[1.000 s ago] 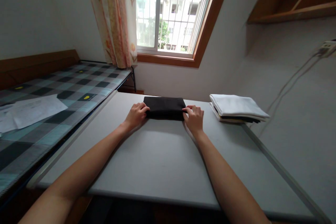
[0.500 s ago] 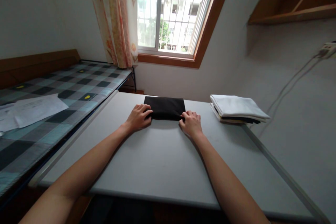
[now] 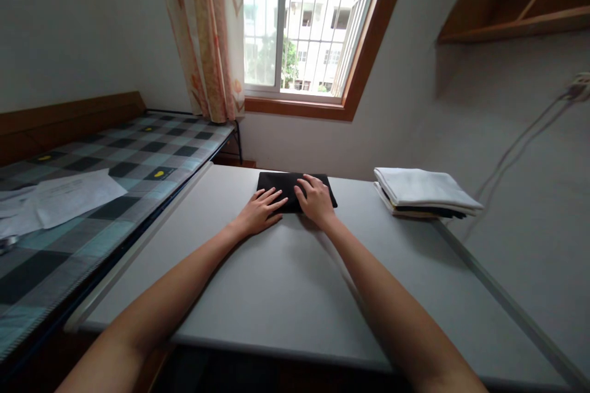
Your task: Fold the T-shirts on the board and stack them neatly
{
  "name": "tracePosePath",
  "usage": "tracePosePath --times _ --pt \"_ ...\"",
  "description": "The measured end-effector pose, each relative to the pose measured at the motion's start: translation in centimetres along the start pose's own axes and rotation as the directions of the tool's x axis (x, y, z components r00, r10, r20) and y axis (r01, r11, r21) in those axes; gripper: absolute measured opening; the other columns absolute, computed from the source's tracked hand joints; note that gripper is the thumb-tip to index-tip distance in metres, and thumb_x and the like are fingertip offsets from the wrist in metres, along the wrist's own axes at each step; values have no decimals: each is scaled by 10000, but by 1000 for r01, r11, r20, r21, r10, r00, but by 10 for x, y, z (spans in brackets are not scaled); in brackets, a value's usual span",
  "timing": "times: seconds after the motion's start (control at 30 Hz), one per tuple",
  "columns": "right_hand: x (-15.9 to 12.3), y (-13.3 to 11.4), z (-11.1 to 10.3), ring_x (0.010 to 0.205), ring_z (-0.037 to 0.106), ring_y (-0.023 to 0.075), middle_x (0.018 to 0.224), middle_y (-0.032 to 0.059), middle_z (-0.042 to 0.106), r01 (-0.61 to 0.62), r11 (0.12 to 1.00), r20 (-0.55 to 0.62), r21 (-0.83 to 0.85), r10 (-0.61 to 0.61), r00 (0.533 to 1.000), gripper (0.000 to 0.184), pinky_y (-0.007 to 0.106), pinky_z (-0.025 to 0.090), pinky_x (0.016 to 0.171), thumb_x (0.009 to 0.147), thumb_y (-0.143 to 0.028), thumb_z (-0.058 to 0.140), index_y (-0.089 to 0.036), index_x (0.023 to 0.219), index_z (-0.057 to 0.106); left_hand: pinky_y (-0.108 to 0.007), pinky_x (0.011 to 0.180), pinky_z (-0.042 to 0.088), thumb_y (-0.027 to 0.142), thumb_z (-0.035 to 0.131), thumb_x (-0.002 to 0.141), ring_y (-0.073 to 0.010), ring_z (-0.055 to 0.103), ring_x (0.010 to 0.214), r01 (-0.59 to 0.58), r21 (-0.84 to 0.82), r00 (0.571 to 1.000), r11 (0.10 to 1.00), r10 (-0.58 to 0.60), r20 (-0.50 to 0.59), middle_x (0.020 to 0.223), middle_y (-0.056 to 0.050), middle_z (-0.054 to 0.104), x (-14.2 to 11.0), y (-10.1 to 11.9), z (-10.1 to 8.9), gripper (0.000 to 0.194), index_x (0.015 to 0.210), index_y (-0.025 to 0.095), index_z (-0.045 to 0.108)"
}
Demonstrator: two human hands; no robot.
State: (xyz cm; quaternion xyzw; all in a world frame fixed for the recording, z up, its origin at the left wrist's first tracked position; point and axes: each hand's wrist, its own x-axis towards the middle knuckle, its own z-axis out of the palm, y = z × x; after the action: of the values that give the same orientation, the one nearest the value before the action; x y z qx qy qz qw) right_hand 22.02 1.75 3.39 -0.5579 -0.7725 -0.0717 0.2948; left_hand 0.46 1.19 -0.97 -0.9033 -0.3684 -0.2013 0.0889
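Observation:
A folded black cloth (image 3: 279,182) lies as a flat rectangle near the far edge of the white table (image 3: 276,282). My left hand (image 3: 262,211) rests at its near left part, fingers spread over the cloth and the palm low by the table. On the right half of the cloth sits my right hand (image 3: 316,198), its fingers stretched out and apart. Neither hand grips anything. Part of the cloth's near edge is hidden under the hands.
A stack of folded cloths (image 3: 426,189), white on top, sits at the table's right edge. To the left is a bed with a checked mattress (image 3: 152,196) and paper sheets (image 3: 78,193) on it. Beyond the table are a wall and a window (image 3: 304,31).
Both hands have let go of the cloth's near corners and moved inward. They now lie with spread fingers on top of it. The cloth stays at about the same spot.

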Motion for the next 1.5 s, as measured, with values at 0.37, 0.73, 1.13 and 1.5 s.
tracePosePath --times 0.37,0.73,1.13,1.5 --pt "20 28 29 1467 197 239 1599 74 226 -52 998 442 -27 59 895 661 450 182 1158 973 -606 216 -262 1534 275 -482 1121 330 329 561 893 -252 420 1371 67 -130 998 989 -68 -2 1472 -91 469 2 -1 0 559 1437 262 452" --pt "-3 20 3 1216 435 265 1335 138 550 328 936 201 -126 -300 933 528 410 259 1063 979 -506 365 -174 1337 566 -418 884 438 286 587 907 -238 599 974 70 56 979 996 -58 -194 1071 -89 675 5 -2 1 283 1171 233 670" --pt "-8 -16 -5 1046 516 283 1252 156 574 318 904 323 -286 -221 920 447 374 413 825 929 -210 429 -184 1369 506 -403 892 406 322 495 955 -230 589 969 128 -38 913 991 -132 -385 1067 -92 636 0 -6 -4 286 1183 234 643" --pt "38 48 -159 772 631 185 867 39 708 -137 990 230 41 124 965 273 277 477 708 828 -226 490 -163 1004 689 -325 742 511 396 351 985 -169 602 785 304 -470 796 829 -492 -353 944 -63 571 -2 -34 1 359 1007 178 635"
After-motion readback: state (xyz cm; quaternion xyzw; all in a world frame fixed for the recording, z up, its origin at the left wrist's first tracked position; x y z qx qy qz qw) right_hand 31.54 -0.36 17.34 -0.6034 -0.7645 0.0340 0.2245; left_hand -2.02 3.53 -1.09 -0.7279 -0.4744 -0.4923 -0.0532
